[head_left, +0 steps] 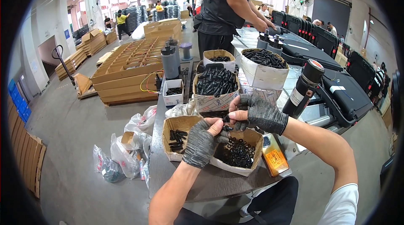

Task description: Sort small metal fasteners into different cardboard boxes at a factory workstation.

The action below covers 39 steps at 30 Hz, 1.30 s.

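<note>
Both my hands wear grey fingerless knit gloves and meet above a small dark table (210, 183). My left hand (203, 141) and my right hand (256, 113) pinch a small black part (227, 124) between their fingertips. Directly below them stands a cardboard box of black rubber rings (237, 153). To its left is a second cardboard box (179, 136) holding a few black bolts. Behind my hands stands a white carton full of black bolts (214, 88).
An amber oil bottle (274, 155) stands right of the ring box. A large black cylinder (304, 87) rises at the right beside black cases (345, 94). Another person in black (223, 6) works ahead. Plastic bags (122, 153) and flat cartons (126, 69) lie on the floor left.
</note>
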Each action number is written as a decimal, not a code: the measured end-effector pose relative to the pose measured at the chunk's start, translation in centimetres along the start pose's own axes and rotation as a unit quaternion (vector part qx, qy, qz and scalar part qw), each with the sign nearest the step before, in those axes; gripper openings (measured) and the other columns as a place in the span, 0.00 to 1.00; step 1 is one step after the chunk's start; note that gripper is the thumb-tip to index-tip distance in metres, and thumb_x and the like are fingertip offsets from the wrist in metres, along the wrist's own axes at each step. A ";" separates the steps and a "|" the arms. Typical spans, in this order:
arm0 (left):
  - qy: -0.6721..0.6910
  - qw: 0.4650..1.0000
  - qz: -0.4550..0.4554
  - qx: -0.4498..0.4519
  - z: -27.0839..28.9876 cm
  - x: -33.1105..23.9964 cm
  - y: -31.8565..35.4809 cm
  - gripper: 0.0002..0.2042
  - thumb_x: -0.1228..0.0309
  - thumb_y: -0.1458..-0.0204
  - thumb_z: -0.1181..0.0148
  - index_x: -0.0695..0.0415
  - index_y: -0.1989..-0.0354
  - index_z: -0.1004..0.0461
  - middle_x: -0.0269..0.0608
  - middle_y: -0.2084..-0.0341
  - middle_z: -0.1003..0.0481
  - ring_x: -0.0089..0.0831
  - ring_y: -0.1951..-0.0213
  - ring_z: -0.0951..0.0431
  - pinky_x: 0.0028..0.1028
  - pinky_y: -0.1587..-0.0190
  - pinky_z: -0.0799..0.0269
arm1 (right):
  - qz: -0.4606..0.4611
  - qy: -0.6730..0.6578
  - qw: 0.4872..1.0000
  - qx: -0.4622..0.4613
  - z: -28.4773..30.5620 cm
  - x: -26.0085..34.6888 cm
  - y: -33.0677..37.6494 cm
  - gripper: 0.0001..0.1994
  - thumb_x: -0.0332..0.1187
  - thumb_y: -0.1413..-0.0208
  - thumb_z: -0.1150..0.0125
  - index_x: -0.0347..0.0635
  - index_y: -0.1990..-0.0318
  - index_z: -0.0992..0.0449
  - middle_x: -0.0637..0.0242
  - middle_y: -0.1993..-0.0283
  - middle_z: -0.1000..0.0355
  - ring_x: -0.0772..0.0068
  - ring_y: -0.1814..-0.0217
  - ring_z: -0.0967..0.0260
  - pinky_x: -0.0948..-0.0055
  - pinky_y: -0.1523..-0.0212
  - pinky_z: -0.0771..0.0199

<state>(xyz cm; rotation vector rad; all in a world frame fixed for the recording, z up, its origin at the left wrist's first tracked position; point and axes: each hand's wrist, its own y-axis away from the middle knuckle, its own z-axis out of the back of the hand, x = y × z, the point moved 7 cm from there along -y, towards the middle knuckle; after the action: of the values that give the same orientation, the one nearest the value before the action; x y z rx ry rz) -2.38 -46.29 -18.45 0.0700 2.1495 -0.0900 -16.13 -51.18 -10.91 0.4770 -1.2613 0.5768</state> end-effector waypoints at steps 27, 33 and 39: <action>0.045 0.999 -0.021 -0.003 0.1 -0.2 0.2 0.13 0.64 0.43 0.39 0.61 0.58 0.28 0.39 0.67 0.23 0.25 0.66 0.23 0.23 0.60 0.26 | 0.043 0.079 0.990 -0.112 -1.6 0.4 0.9 0.15 0.39 0.41 0.39 0.35 0.55 0.22 0.67 0.66 0.23 0.79 0.63 0.27 0.77 0.58 0.26; 0.065 0.997 -0.051 0.003 0.2 0.0 -0.1 0.10 0.67 0.41 0.42 0.62 0.59 0.26 0.38 0.68 0.23 0.23 0.68 0.24 0.23 0.63 0.25 | 0.121 0.156 0.970 -0.141 -2.1 1.3 0.7 0.16 0.40 0.41 0.42 0.35 0.56 0.21 0.60 0.67 0.21 0.74 0.62 0.25 0.74 0.57 0.27; 0.091 0.993 -0.062 -0.039 0.5 -0.2 0.1 0.09 0.69 0.41 0.42 0.61 0.58 0.28 0.37 0.70 0.24 0.25 0.70 0.24 0.23 0.66 0.25 | -0.010 0.042 0.997 -0.061 -2.1 0.5 1.0 0.19 0.41 0.37 0.47 0.36 0.45 0.28 0.67 0.66 0.25 0.83 0.62 0.30 0.80 0.58 0.30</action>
<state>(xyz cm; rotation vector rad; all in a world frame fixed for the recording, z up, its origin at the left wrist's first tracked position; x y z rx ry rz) -1.79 -46.27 -18.54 -0.1052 2.3358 -0.0749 -15.12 -49.03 -10.88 0.3596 -1.2026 0.4945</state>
